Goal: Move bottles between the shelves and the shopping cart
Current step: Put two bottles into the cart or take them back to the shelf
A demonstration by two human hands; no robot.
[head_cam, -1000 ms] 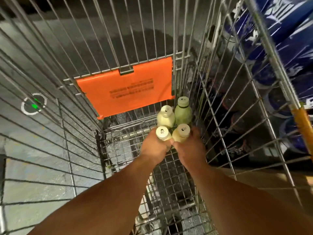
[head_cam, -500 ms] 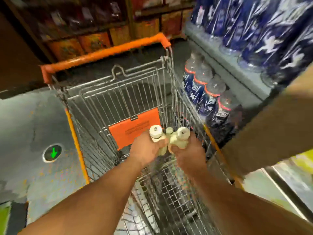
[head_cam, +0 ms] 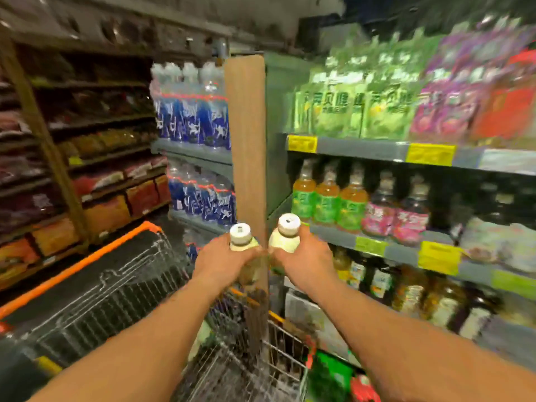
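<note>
My left hand (head_cam: 224, 261) grips a pale cream bottle (head_cam: 242, 239) with a white cap, held upright. My right hand (head_cam: 304, 261) grips a second pale cream bottle (head_cam: 285, 236), also upright, a little higher. Both bottles are side by side, above the right rim of the wire shopping cart (head_cam: 121, 288) with its orange handle. They are held in front of a wooden shelf post (head_cam: 246, 140). To the right is a shelf (head_cam: 385, 248) of green and pink labelled drink bottles. The view is blurred by motion.
Blue-labelled water bottles (head_cam: 194, 117) fill shelves behind the post. Green and purple packs (head_cam: 377, 105) stand on the upper right shelf, dark bottles (head_cam: 420, 297) on the lower one. Shelves of packaged goods (head_cam: 87, 169) line the left side.
Both hands lifted the two bottles up out of the cart's basket to shelf height. The view swung up from the cart floor to the shelves.
</note>
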